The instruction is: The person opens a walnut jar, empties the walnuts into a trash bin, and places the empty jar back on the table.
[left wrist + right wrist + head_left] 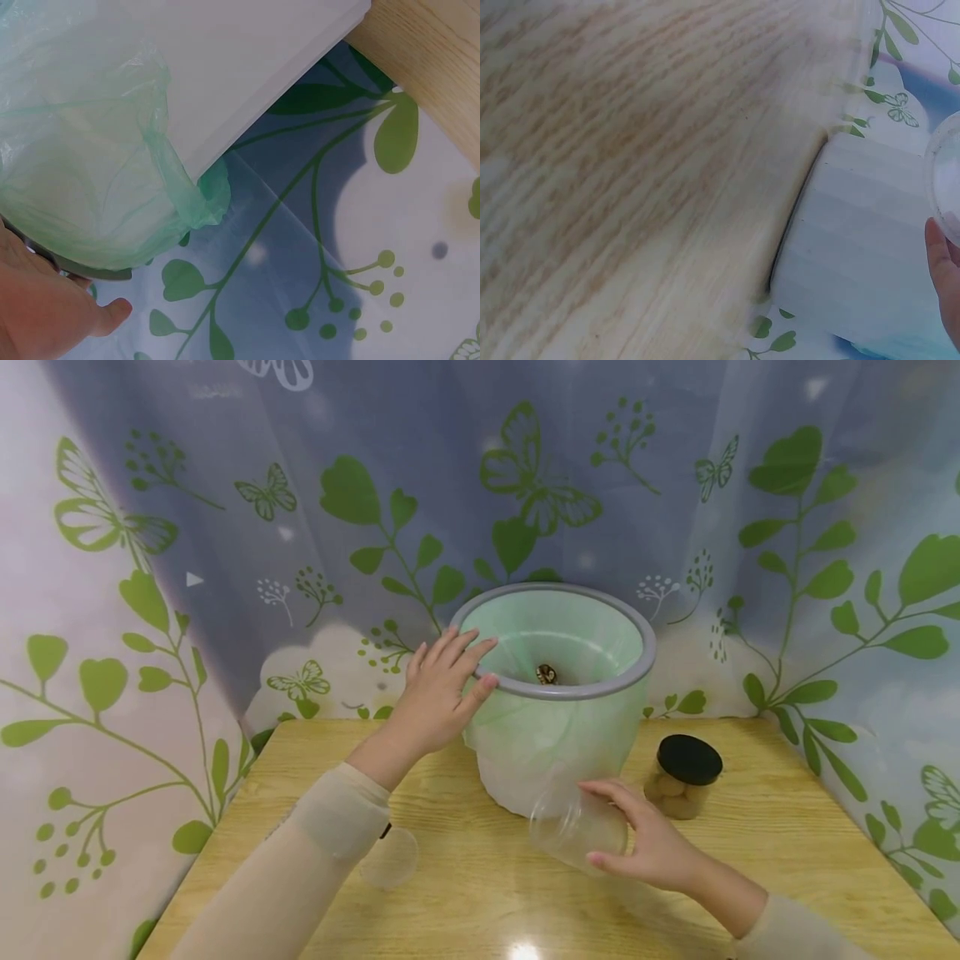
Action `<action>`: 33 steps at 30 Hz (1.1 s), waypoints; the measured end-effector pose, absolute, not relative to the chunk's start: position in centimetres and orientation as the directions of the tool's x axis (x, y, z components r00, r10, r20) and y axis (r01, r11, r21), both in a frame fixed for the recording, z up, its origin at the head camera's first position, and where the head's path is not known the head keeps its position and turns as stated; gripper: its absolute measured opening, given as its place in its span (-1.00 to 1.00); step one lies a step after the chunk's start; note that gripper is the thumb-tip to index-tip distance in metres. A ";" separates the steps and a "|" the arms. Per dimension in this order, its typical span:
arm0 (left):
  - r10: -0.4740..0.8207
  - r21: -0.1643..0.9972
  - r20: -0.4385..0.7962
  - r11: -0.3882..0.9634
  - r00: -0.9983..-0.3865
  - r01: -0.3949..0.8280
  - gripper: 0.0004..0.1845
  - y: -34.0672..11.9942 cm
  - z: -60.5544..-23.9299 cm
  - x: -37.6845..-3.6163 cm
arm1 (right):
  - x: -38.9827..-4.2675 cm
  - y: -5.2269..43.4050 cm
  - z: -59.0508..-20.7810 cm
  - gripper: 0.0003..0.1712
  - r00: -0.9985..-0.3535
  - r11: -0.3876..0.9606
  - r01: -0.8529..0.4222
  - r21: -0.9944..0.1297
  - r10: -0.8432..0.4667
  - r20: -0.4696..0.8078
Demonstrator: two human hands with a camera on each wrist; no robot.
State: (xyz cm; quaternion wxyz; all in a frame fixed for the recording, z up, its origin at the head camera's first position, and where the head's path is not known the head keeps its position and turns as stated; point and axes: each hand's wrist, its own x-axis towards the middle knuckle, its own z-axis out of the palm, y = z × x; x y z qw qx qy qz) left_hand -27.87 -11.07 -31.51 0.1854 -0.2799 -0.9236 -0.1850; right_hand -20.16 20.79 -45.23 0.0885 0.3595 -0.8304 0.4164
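Nearest the camera in the head view, at lower right of centre, the right hand (651,847) holds a clear plastic jar (576,832) tipped on its side, fingers curled over its top and thumb under it, the jar's open mouth pointing left toward the middle of the frame. The jar lies just left of the palm, above the wooden bench (480,893), and close in front of the bin's white base. In the right wrist view only a fingertip and the jar's round edge (946,176) show at the right border. At lower left of centre, a clear round lid (390,857) rests flat on the bench just beside the left sleeve. Further back on the right stands a black-lidded jar (684,777) with pale round pieces inside. Beyond the clear jar, in the centre, sits a white bin (555,693) lined with a green bag (90,172) under a grey rim ring (637,668); a small dark object (546,674) lies inside. The left hand (442,689) rests on the rim's left side with fingers straight and spread, gripping nothing. Behind everything hangs a curtain (225,527) printed with leaves and butterflies.
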 end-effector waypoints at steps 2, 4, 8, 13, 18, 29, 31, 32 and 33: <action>0.447 0.237 0.445 0.777 -0.776 0.584 -0.09 -11.1 -31.5 -27.9 | -20.4 20.7 -45.6 -0.15 -0.731 0.383 -0.658 -0.648 -0.532 0.428; 0.448 0.236 0.445 0.777 -0.776 0.584 -0.09 -11.0 -31.5 -27.9 | -20.5 20.5 -45.9 -0.16 -0.738 0.375 -0.643 -0.668 -0.538 0.408; 0.448 0.237 0.450 0.774 -0.773 0.587 -0.09 -11.0 -31.5 -27.9 | -20.7 20.1 -46.4 -0.15 -0.750 0.396 -0.627 -0.670 -0.538 0.385; 0.447 0.238 0.454 0.773 -0.771 0.588 -0.07 -11.0 -31.6 -28.0 | -20.8 19.7 -46.5 -0.14 -0.770 0.420 -0.599 -0.682 -0.537 0.345; 0.447 0.231 0.463 0.772 -0.765 0.592 -0.08 -11.0 -31.6 -28.0 | -21.0 19.2 -46.7 -0.16 -0.791 0.440 -0.554 -0.706 -0.542 0.283; 0.442 0.235 0.474 0.770 -0.762 0.593 -0.09 -11.1 -31.7 -28.0 | -21.6 18.6 -47.9 -0.15 -0.765 0.436 -0.559 -0.705 -0.599 0.236; 0.442 0.235 0.475 0.770 -0.761 0.594 -0.09 -11.1 -31.7 -28.0 | -21.7 18.5 -48.1 -0.15 -0.762 0.436 -0.560 -0.704 -0.606 0.230; 0.442 0.235 0.476 0.769 -0.760 0.595 -0.09 -11.1 -31.7 -27.9 | -21.7 18.5 -48.2 -0.15 -0.760 0.436 -0.560 -0.704 -0.608 0.228; 0.443 0.234 0.476 0.769 -0.760 0.595 -0.09 -11.0 -31.7 -27.9 | -21.8 18.4 -48.3 -0.15 -0.760 0.436 -0.560 -0.705 -0.610 0.226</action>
